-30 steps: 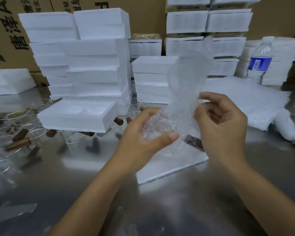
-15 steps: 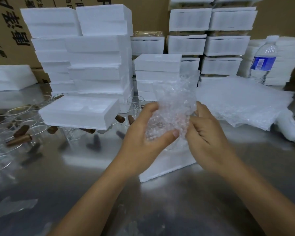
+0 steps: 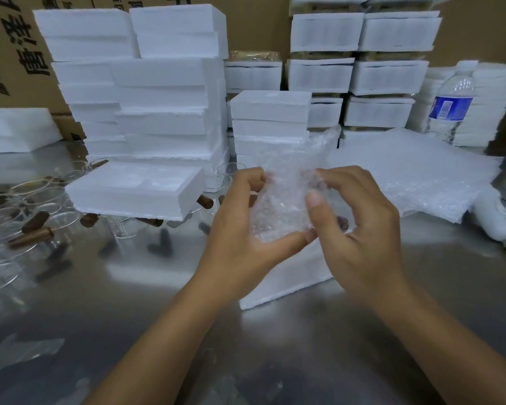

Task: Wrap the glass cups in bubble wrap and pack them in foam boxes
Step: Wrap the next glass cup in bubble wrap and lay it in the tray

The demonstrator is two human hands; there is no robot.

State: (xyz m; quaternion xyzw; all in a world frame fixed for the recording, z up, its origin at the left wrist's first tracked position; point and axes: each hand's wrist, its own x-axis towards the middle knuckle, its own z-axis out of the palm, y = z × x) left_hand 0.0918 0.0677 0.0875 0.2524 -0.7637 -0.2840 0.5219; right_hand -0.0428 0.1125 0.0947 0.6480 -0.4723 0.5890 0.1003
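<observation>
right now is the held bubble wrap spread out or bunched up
Bunched up: the bubble wrap is a crumpled bundle gripped by left hand and right hand.

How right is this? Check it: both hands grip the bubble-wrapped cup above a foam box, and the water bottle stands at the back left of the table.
One thing is wrong: the water bottle stands at the back right of the table, as the head view shows. The left hand and right hand do grip the bubble-wrapped cup above the foam box.
</observation>
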